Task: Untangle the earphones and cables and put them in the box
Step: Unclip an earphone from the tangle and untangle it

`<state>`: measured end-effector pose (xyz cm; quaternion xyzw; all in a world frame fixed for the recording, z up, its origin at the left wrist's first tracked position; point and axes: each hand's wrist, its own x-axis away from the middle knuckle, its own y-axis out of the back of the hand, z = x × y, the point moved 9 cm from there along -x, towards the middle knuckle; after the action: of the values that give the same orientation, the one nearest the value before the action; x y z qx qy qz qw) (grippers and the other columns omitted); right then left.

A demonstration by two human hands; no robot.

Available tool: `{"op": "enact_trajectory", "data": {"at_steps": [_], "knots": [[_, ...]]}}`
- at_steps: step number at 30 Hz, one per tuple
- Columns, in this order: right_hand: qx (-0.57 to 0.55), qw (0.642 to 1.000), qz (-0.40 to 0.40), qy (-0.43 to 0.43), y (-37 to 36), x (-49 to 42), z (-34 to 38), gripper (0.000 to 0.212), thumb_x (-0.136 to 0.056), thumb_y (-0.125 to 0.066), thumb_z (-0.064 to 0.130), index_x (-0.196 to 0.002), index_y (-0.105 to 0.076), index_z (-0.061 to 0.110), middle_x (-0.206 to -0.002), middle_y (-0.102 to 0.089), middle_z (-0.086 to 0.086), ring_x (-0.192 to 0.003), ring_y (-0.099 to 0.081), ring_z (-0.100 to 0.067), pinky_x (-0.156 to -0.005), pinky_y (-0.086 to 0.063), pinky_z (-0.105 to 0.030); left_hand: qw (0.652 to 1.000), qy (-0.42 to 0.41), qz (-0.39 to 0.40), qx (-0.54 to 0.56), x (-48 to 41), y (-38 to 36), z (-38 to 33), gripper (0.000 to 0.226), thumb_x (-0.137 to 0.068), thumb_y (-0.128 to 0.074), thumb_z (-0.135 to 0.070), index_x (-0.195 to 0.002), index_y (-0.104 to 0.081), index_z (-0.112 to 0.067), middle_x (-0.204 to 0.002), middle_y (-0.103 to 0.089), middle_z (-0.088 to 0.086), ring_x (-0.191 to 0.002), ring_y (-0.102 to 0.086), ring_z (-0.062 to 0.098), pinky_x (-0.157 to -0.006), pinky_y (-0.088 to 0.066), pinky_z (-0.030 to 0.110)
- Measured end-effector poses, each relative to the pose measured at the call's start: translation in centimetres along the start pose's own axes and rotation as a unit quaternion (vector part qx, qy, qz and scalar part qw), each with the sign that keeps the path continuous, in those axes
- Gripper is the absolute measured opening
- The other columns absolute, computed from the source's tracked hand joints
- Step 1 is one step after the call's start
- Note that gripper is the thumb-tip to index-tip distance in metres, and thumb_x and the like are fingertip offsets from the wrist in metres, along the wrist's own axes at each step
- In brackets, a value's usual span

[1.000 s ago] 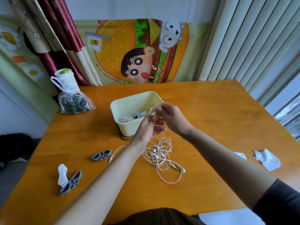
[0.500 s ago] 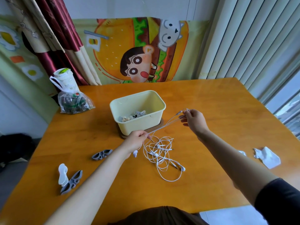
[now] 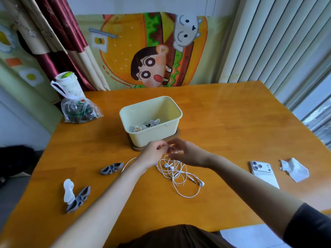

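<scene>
No legible text or labels.

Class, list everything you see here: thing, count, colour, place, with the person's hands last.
table: one, orange wood, under everything.
box: one, pale yellow, table centre, on brown mat.
earphones: one tangle, white, before the box.
grey winders: two, grey, table left.
white winder: one, white, beside nearer grey one.
phone: one, white, table right.
paper: one, white, crumpled, right of phone.
bag: one, clear, far left corner.
cup: one, white, behind bag.
left hand: one, pinching the earphones.
right hand: one, at the earphones, grip blurred.
</scene>
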<state>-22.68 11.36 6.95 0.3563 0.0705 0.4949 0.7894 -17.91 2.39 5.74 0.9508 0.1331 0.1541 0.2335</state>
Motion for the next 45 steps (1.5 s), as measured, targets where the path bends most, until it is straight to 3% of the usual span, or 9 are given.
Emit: {"op": "enact_trajectory", "data": {"at_steps": [4, 9, 12, 17, 25, 31, 38, 41, 45], "knots": [[0.002, 0.999, 0.027, -0.024, -0.5, -0.3, -0.9, 0.022, -0.095, -0.054, 0.026, -0.100, -0.064, 0.007, -0.067, -0.063, 0.007, -0.058, -0.057, 0.003, -0.057, -0.040, -0.009, 0.996, 0.029, -0.064, 0.060, -0.3, 2.8, 0.8, 0.025, -0.101, -0.039, -0.013, -0.086, -0.059, -0.014, -0.064, -0.042, -0.002, -0.057, -0.039, 0.011, -0.043, -0.038, 0.018], [-0.001, 0.993, -0.049, -0.111, 3.4, 0.4, -6.9, 0.029, -0.098, -0.047, 0.028, -0.078, -0.063, 0.016, -0.066, -0.060, 0.006, -0.067, -0.057, -0.013, -0.067, -0.046, -0.026, 0.968, 0.110, -0.145, 0.174, -0.6, 6.4, 5.4, 0.026, -0.103, -0.036, -0.010, -0.087, -0.057, -0.008, -0.064, -0.036, 0.003, -0.054, -0.034, 0.012, -0.039, -0.036, 0.017], [0.007, 0.974, -0.139, -0.180, 6.5, 1.1, -10.4, 0.029, -0.097, -0.049, 0.030, -0.075, -0.062, 0.015, -0.064, -0.058, 0.005, -0.068, -0.054, -0.018, -0.056, -0.039, -0.023, 0.971, 0.120, -0.144, 0.152, -0.9, 6.4, 6.7, 0.024, -0.102, -0.037, -0.009, -0.096, -0.059, -0.005, -0.063, -0.039, 0.002, -0.054, -0.037, 0.013, -0.044, -0.034, 0.022], [0.031, 0.961, -0.208, -0.180, 8.3, 1.0, -9.4, 0.026, -0.094, -0.054, 0.030, -0.083, -0.065, 0.009, -0.064, -0.055, -0.001, -0.056, -0.056, -0.019, -0.055, -0.041, -0.027, 0.981, 0.091, -0.121, 0.124, -1.1, 4.7, 4.8, 0.031, -0.100, -0.038, -0.004, -0.120, -0.046, -0.025, -0.076, -0.054, 0.007, -0.063, -0.050, 0.016, -0.058, -0.043, 0.026], [0.091, 0.987, -0.128, -0.021, 4.9, -0.9, -0.2, 0.026, -0.095, -0.053, 0.029, -0.084, -0.065, 0.009, -0.071, -0.060, -0.003, -0.059, -0.051, -0.015, -0.055, -0.039, -0.027, 0.998, -0.035, 0.041, 0.041, -1.1, -1.4, -3.1, 0.027, -0.100, -0.044, -0.016, -0.125, -0.055, -0.021, -0.081, -0.050, 0.011, -0.073, -0.050, 0.023, -0.071, -0.044, 0.033], [0.076, 0.990, -0.114, -0.011, 5.1, -0.5, 0.5, 0.024, -0.096, -0.050, 0.031, -0.082, -0.061, 0.016, -0.062, -0.054, 0.010, -0.052, -0.047, -0.006, -0.047, -0.035, -0.014, 0.999, -0.035, -0.018, 0.014, -1.2, -0.6, -2.4, 0.021, -0.096, -0.054, -0.024, -0.111, -0.040, -0.017, -0.071, -0.044, 0.000, -0.063, -0.042, 0.013, -0.048, -0.034, 0.013], [0.093, 0.993, -0.064, -0.047, 3.4, -0.4, -0.9, 0.027, -0.098, -0.045, 0.019, -0.088, -0.066, 0.005, -0.076, -0.064, -0.009, -0.061, -0.050, -0.015, -0.057, -0.039, -0.023, 0.995, -0.097, 0.030, 0.000, -0.4, -1.4, -3.4, 0.045, -0.096, -0.055, -0.014, -0.135, -0.041, -0.031, -0.075, -0.047, 0.004, -0.065, -0.040, 0.013, -0.058, -0.037, 0.014], [0.093, 0.995, -0.044, -0.013, 2.8, -0.2, 0.4, 0.022, -0.099, -0.045, 0.016, -0.084, -0.060, 0.017, -0.070, -0.057, 0.007, -0.060, -0.048, -0.006, -0.055, -0.037, -0.012, 0.994, -0.095, 0.037, -0.051, -0.6, -2.0, -2.7, 0.019, -0.096, -0.054, -0.018, -0.114, -0.059, -0.024, -0.078, -0.056, 0.017, -0.064, -0.041, 0.011, -0.057, -0.034, 0.017], [0.060, 0.997, -0.042, -0.001, 3.1, 0.0, 0.2, 0.020, -0.097, -0.050, 0.023, -0.085, -0.064, 0.016, -0.068, -0.056, 0.005, -0.054, -0.043, -0.005, -0.049, -0.034, -0.013, 0.992, -0.094, -0.003, -0.081, -0.5, -0.9, -2.3, 0.021, -0.098, -0.051, -0.021, -0.081, -0.062, -0.017, -0.054, -0.043, -0.007, -0.048, -0.034, 0.004, -0.046, -0.026, 0.016]]}}
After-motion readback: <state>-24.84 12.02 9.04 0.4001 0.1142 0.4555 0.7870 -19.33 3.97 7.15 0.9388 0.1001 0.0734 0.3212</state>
